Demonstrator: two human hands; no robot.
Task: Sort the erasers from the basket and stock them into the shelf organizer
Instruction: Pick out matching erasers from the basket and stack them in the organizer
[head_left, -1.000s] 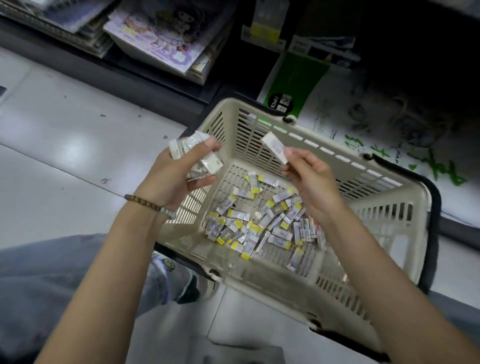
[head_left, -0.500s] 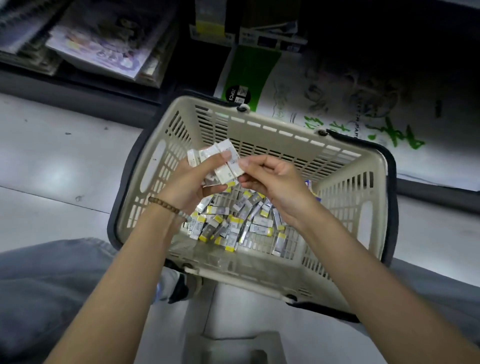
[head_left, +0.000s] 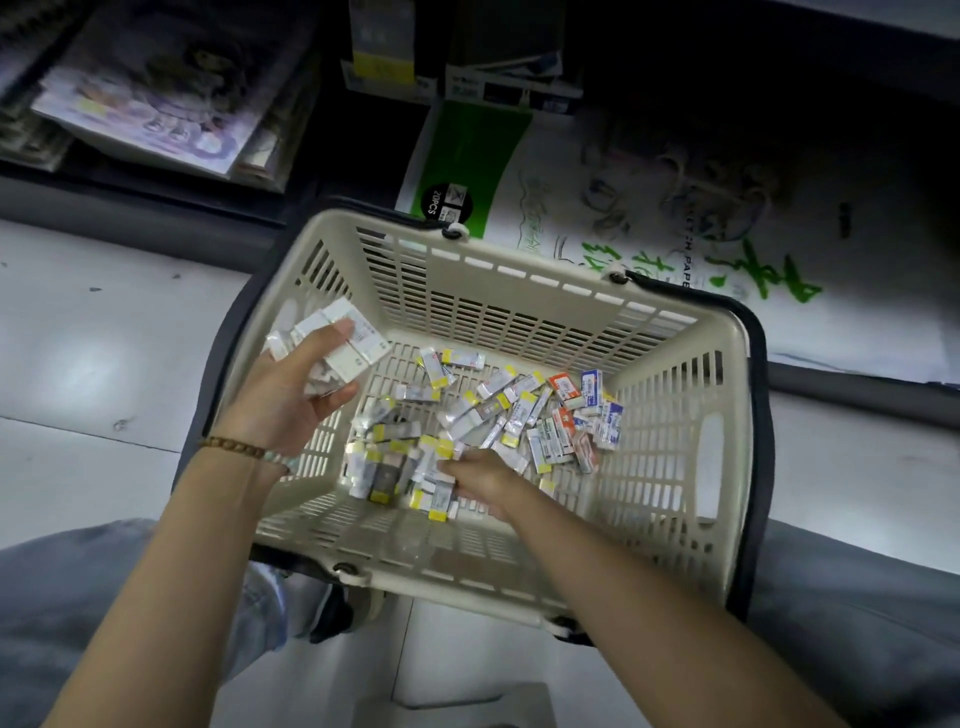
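Pale shop floor (head_left: 104, 338), with the basket (head_left: 519, 317) set on it.
Over the basket's left wall, the left hand (head_left: 291, 400) clamps a stack of erasers (head_left: 348, 343); overfilled, it may spill. On the basket's bottom lie loose erasers (head_left: 498, 410), where the right hand (head_left: 483, 483) digs, grip hidden. High walls hem the wrists; open room lies above the rim.

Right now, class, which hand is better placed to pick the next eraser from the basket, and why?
The right hand: it is down in the basket, fingers on the loose erasers. The left hand is up near the left wall, gripping a stack of white erasers.
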